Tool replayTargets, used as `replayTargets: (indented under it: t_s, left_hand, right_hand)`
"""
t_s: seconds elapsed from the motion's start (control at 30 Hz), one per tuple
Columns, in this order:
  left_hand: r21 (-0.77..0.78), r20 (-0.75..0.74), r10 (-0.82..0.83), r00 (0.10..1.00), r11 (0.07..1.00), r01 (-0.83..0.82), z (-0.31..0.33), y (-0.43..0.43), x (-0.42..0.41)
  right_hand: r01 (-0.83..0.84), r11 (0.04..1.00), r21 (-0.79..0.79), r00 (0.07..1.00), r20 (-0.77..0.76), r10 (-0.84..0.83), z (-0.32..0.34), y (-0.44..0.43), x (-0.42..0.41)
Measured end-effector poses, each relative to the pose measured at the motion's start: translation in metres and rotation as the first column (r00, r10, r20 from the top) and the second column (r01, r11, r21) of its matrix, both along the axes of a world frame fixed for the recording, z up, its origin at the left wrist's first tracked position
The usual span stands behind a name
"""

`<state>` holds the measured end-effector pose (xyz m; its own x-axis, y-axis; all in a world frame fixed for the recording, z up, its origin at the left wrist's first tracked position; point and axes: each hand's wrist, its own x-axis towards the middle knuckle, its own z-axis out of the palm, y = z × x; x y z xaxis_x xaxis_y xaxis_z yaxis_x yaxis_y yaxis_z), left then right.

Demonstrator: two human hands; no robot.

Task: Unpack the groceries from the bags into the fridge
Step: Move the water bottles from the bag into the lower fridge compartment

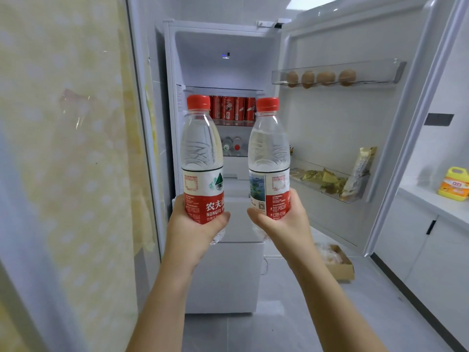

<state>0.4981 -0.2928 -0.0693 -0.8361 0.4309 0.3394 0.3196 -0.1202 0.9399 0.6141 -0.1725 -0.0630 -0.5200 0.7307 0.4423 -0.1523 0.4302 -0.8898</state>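
Fridge [223,72] stands open ahead with free room above the cans [232,107], so the left bottle [201,153] and right bottle [269,153], held upright before it, fingers of left hand [193,224] and right hand [284,222] curled round their labels, would best enter singly.

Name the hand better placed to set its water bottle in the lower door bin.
Right, probably. The right hand holds the right water bottle upright beside the open door, nearest the lower door bin. The left hand and left water bottle sit farther away. Snack packets already crowd that bin.
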Motion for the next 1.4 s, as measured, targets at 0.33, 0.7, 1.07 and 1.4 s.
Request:
replayTargets:
  t_s: [0.33, 0.7, 1.07, 1.4]
  left_hand:
    - [-0.033, 0.02, -0.019, 1.0, 0.999, 0.019, -0.008, 0.052, -0.05]
    - [-0.019, 0.015, -0.092, 0.996, 0.996, 0.092, 0.007, 0.148, -0.189]
    - [-0.05, -0.012, -0.131, 0.991, 0.99, 0.13, 0.014, 0.223, -0.313]
    - [-0.111, 0.01, -0.131, 0.991, 0.985, 0.132, -0.005, 0.272, -0.368]
  right_hand:
    - [0.034, 0.999, -0.02, 0.999, 0.003, -0.034, -0.007, 0.052, -0.05]
    - [0.084, 0.996, -0.014, 0.996, -0.039, -0.084, 0.005, 0.138, -0.185]
    - [0.09, 0.995, -0.04, 0.994, -0.051, -0.092, 0.005, 0.206, -0.303]
    - [0.094, 0.989, -0.117, 0.994, -0.044, -0.1, -0.013, 0.264, -0.357]
